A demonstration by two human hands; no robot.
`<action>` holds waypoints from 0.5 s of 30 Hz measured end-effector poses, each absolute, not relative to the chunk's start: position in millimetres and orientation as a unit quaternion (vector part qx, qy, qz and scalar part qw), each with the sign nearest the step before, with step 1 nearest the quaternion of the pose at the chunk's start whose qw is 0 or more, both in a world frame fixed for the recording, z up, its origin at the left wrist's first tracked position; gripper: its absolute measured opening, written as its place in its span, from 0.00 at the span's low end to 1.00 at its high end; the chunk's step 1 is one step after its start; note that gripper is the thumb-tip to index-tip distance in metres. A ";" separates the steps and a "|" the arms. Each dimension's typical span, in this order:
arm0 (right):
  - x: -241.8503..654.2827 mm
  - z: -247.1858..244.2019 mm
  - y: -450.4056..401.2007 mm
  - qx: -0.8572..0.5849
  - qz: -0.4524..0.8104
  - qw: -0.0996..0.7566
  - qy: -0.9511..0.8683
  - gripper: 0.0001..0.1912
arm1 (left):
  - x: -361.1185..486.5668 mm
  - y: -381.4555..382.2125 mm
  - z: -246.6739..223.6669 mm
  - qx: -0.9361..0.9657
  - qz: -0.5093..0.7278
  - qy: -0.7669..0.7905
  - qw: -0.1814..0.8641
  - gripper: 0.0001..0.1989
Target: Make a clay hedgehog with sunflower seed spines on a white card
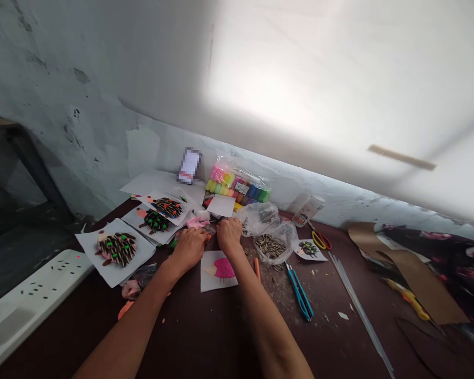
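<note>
Dark worktop, scuffed plaster wall behind. L hand, R hand curled, grip unclear, fingertips by pink clay: likely soft, light; pinch at edge.

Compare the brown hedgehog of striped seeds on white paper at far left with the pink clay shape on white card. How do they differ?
The seed hedgehog has rows of dark striped seeds; the pink clay shape is smooth, with no seeds. The seed hedgehog is larger and lies far left; the pink clay shape lies just below the right hand. Both sit on white paper.
</note>
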State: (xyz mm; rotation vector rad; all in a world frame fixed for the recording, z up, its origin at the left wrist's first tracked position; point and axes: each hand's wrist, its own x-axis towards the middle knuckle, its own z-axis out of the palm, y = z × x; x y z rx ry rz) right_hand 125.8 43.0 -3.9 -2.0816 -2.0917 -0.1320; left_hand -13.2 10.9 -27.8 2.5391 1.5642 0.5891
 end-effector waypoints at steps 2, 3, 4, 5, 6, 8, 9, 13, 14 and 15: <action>122.9 -6.2 49.9 -0.706 -0.047 0.087 -0.702 0.12 | -13.3 11.3 -29.3 0.835 0.191 0.513 0.048 0.14; 122.0 -7.1 52.4 -0.707 -0.048 0.087 -0.700 0.13 | -13.4 11.5 -30.1 0.836 0.191 0.513 0.046 0.13; 121.3 -7.8 54.1 -0.707 -0.049 0.086 -0.700 0.13 | -13.4 11.7 -30.8 0.836 0.192 0.512 0.045 0.13; 121.1 -8.4 54.8 -0.707 -0.049 0.085 -0.701 0.14 | -13.5 11.9 -31.4 0.836 0.195 0.511 0.044 0.12; 121.3 -9.0 54.6 -0.705 -0.048 0.085 -0.702 0.14 | -13.6 12.0 -31.7 0.835 0.199 0.511 0.045 0.12; 123.2 -10.3 51.4 -0.699 -0.046 0.085 -0.708 0.14 | -13.7 12.0 -31.4 0.833 0.206 0.511 0.051 0.13; 125.0 -11.0 48.8 -0.693 -0.044 0.090 -0.714 0.13 | -13.7 11.9 -30.9 0.832 0.206 0.512 0.055 0.13; 136.2 -13.0 36.6 -0.646 -0.022 0.190 -0.739 0.10 | -13.7 12.2 -29.0 0.831 0.193 0.516 0.076 0.12; 139.1 -13.0 34.0 -0.634 -0.008 0.231 -0.738 0.09 | -13.7 12.7 -29.0 0.829 0.197 0.516 0.082 0.12; 141.5 -12.7 31.4 -0.623 0.010 0.275 -0.732 0.09 | -13.5 13.4 -29.3 0.827 0.211 0.514 0.089 0.12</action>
